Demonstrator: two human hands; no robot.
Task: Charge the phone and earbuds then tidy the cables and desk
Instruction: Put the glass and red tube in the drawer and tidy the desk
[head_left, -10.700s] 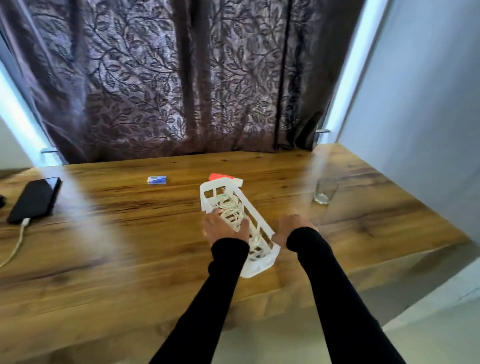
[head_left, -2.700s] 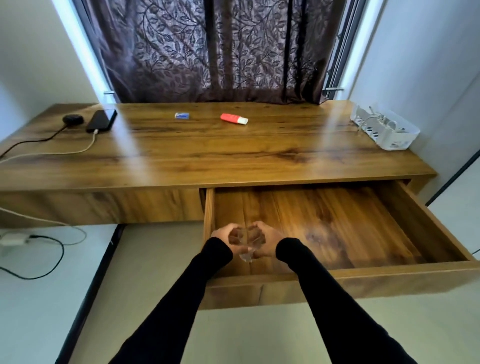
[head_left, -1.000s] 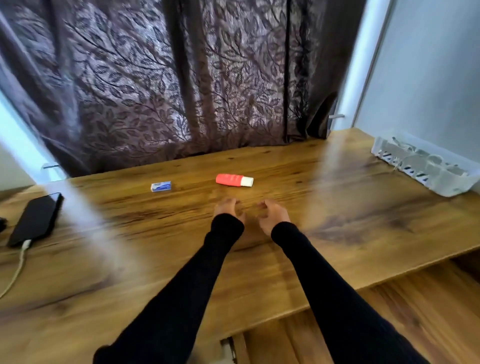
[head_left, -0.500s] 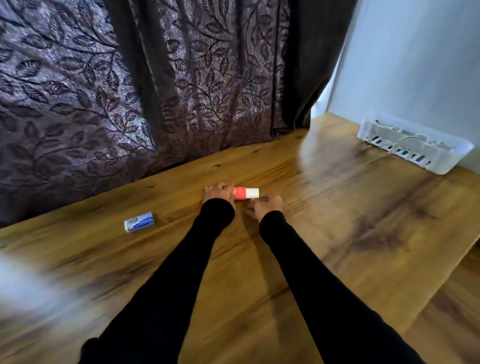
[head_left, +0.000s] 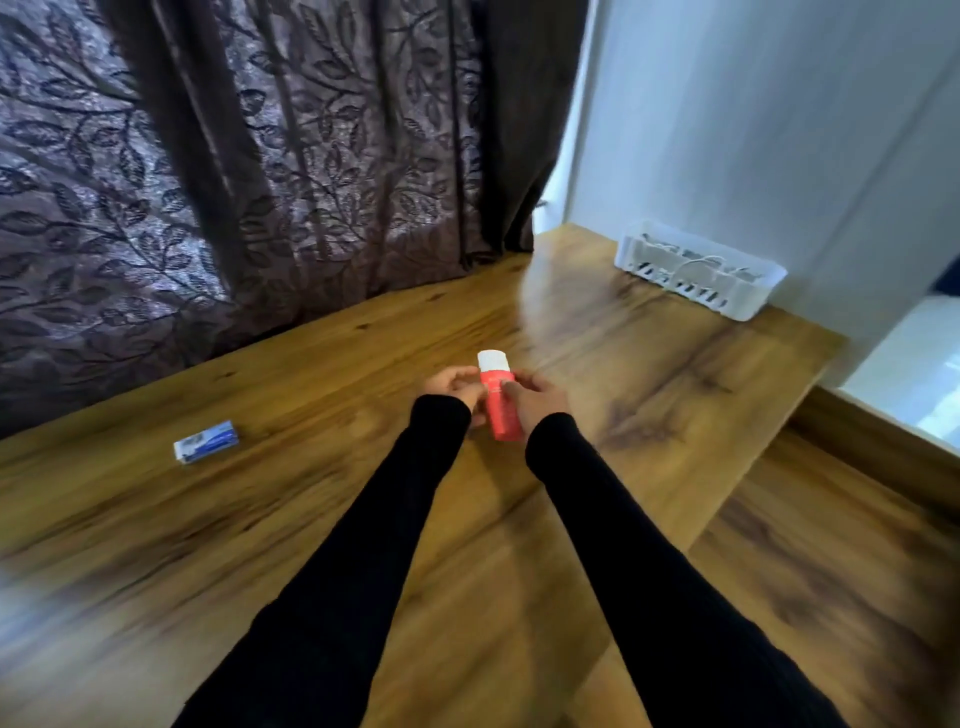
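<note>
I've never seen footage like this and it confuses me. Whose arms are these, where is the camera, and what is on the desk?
There is no machine here. A person wears a wide-angle camera on the head, looking forward and down, so the two black-sleeved arms are their own. The left hand and right hand together hold a red tube with a white cap, cap pointing away, just above the wooden desk. A small blue and white box lies on the desk to the left. A white slotted basket holding white cable sits far right by the wall. A leaf-patterned curtain hangs behind.
</note>
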